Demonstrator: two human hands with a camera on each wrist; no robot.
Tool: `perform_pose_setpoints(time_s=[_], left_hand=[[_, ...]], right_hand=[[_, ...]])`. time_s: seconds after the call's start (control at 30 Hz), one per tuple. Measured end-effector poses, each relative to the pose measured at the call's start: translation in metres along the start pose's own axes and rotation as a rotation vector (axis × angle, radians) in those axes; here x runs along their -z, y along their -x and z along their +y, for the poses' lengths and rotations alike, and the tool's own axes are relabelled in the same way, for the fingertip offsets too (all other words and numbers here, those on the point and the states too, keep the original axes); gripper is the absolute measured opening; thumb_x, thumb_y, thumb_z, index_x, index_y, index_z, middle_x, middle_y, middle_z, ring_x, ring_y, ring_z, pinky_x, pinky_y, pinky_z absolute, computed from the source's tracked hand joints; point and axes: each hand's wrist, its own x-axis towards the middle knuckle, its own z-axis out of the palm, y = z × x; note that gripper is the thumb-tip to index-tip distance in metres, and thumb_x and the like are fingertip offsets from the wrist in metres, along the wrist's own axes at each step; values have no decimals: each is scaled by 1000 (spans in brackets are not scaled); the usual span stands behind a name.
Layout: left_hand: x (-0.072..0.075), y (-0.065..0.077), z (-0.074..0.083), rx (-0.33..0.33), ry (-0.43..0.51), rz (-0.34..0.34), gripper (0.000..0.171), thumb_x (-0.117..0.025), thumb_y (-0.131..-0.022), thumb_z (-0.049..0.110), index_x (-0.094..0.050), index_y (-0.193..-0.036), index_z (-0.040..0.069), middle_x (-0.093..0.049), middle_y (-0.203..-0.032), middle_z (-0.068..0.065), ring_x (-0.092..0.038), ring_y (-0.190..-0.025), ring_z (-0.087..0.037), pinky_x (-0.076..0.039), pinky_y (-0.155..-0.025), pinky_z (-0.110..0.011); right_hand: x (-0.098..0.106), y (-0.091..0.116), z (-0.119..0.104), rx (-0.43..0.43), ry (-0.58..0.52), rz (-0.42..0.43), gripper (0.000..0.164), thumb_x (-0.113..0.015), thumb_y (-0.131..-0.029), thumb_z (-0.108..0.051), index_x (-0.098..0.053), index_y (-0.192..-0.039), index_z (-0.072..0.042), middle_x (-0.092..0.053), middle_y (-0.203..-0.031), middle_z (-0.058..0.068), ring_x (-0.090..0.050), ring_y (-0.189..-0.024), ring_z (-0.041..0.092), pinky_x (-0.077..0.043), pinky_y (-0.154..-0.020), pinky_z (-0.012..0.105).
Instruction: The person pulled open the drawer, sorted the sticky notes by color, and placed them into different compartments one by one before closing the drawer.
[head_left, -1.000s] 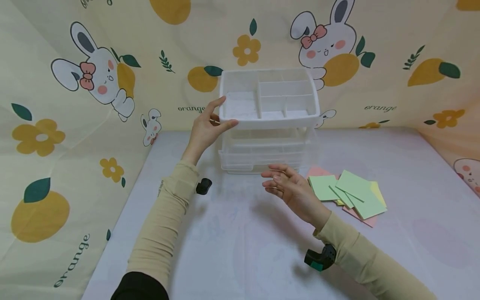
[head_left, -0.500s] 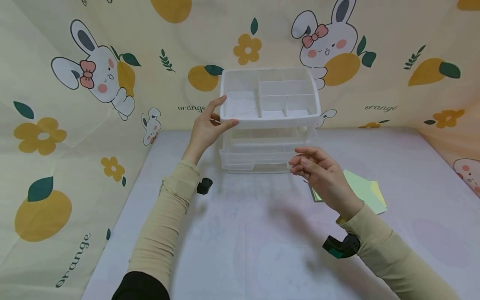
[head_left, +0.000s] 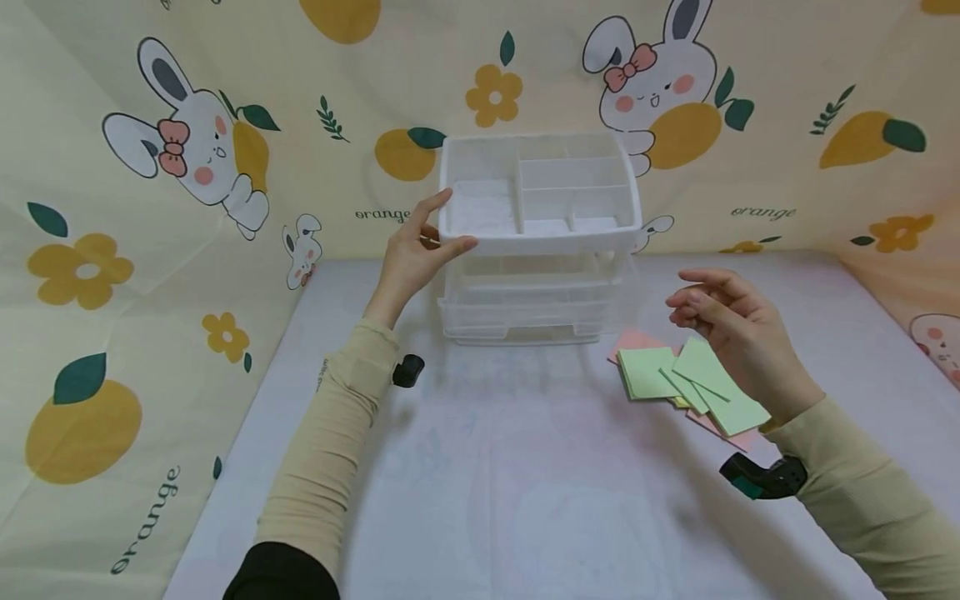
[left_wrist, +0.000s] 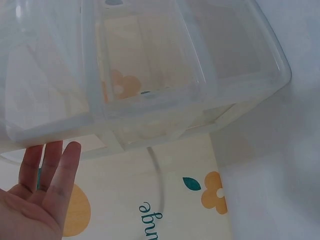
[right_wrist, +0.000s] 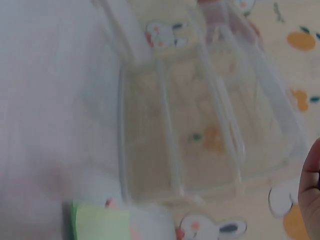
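My left hand (head_left: 414, 260) grips the drawer box (head_left: 542, 242) by its upper left corner, thumb at the front. Right of the drawer box, my right hand (head_left: 746, 337) hangs released, fingers loosely bent, near paper notes (head_left: 712, 404) lying to its front right.
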Motion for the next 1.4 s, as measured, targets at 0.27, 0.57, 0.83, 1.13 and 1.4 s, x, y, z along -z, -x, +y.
perform_pose_setpoints(time_s=[0.27,0.57,0.83,1.13,1.4], left_hand=[[-1,-2,0,-15,1,-4,69,-72,-73,52,-36,-132,56,-50,-91,-4,-50,-83,-18,-44,-67,-28],[-2,-2,-1,-15,1,-8,71,-72,-74,52,-35,-135,53,-50,-90,-4,-51,-81,-19,-44,-67,-29],[0,-1,-1,-6,-6,-9,69,-71,-74,52,-34,-132,57,-50,-89,-4,-52,-79,-19,-45,-69,-29],[0,0,-2,-12,3,-9,72,-72,-75,49,-35,-137,49,-50,-88,-4,-52,-80,-19,-45,-70,-29],[-1,-1,-2,7,13,-15,68,-71,-75,52,-33,-130,60,-50,-97,-5,-51,-88,-18,-46,-74,-30]], right_hand=[[43,9,5,-63,113,65,31,-42,-95,4,-51,-124,0,-67,-100,2,-64,-88,11,-50,-78,17],[92,24,17,-329,526,136,27,-48,-97,-13,-55,-123,-18,-65,-101,-19,-61,-88,-3,-47,-74,10],[129,39,33,-587,760,25,26,-46,-98,-27,-46,-124,-23,-53,-103,-37,-56,-92,-12,-45,-77,9],[149,49,50,-830,742,16,65,-47,-97,-38,-27,-141,4,-48,-97,-37,-52,-87,-7,-47,-76,16],[156,56,61,-896,772,8,74,-50,-95,-41,-20,-143,6,-47,-110,-9,-44,-93,5,-44,-74,16]])
